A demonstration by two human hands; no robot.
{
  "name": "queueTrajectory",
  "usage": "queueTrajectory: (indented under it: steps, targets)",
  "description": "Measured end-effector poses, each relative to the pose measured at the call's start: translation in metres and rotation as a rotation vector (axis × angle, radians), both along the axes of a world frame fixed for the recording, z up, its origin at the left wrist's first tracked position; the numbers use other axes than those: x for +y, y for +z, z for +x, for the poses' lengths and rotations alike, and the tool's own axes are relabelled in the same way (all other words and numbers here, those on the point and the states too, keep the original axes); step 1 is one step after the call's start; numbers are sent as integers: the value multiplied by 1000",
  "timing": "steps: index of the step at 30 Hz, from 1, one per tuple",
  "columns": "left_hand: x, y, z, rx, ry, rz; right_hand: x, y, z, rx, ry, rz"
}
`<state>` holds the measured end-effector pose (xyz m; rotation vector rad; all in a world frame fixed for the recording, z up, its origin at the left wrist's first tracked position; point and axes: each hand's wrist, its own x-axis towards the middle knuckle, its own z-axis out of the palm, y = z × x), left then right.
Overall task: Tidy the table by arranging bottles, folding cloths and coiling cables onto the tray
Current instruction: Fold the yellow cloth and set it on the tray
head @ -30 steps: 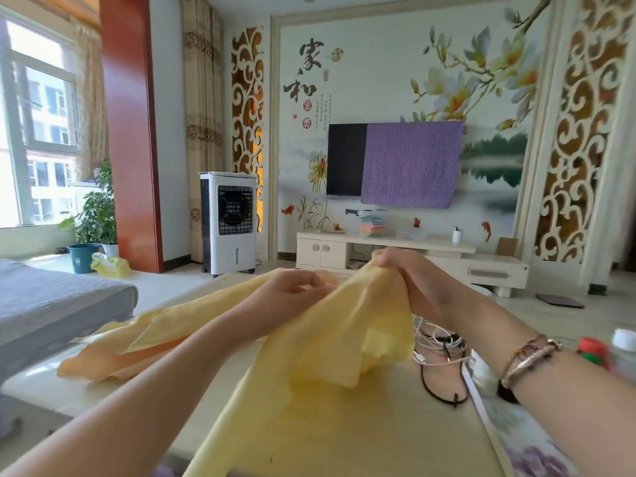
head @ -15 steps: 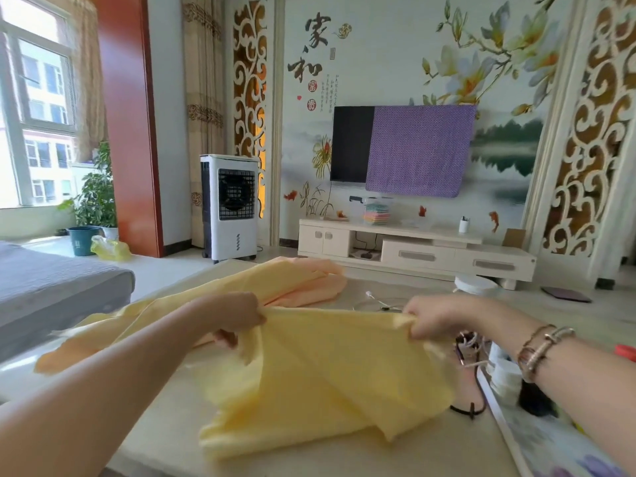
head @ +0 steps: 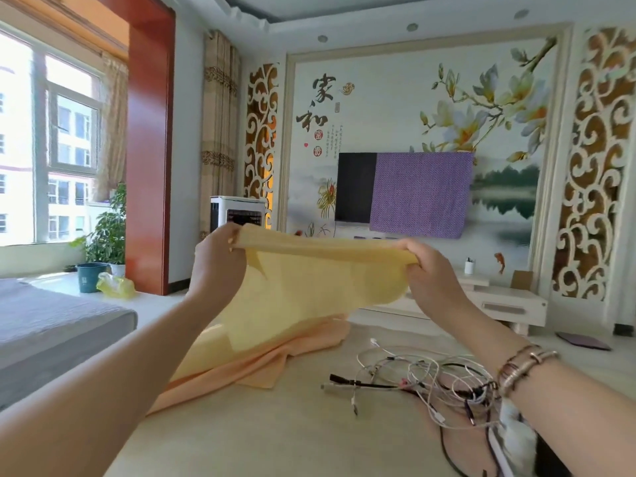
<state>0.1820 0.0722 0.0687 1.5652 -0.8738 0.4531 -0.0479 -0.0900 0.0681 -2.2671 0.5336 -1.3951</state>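
Holding up a yellow cloth [head: 309, 290], both hands are raised above the table [head: 275, 432]. The left hand [head: 215, 256] pinches one top corner, with its fingers curled round the edge. The right hand [head: 425, 266] pinches the other top corner the same way, and a bracelet [head: 525, 364] sits on that wrist. The top edge of the cloth is pulled straight between the two hands — the rest hangs down in front of them.

The bottom of the yellow cloth reaches the table. There it meets an orange cloth [head: 261, 366] that lies in a crumpled heap, partly under it.

A tangle of cables [head: 423, 376] lies on the table to the right of the cloths, below the right arm. White and black wires are mixed up in it, and they are not coiled.

A tray [head: 499, 452] shows only as a thin white rim at the bottom right corner — the right arm hides most of it, so I cannot tell what is in it.
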Motion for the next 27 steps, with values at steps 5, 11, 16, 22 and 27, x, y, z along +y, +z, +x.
queueTrajectory:
  steps: [5, 11, 16, 22, 27]
  targets:
    - [17, -47, 20, -114, 113, 311, -6, -42, -20, 389, -153, 57]
    - [41, -97, 21, -203, 3, 635, -8, -94, -40, 632, -218, 119]
    - [56, -142, 24, -58, -228, 762, -4, -121, -61, 565, -30, 371]
    - [63, -151, 19, -2, -324, 912, 3, -129, -82, 409, 90, 560]
    - [63, -144, 4, 8, -381, 1173, -2, -134, -98, 690, 61, 622]
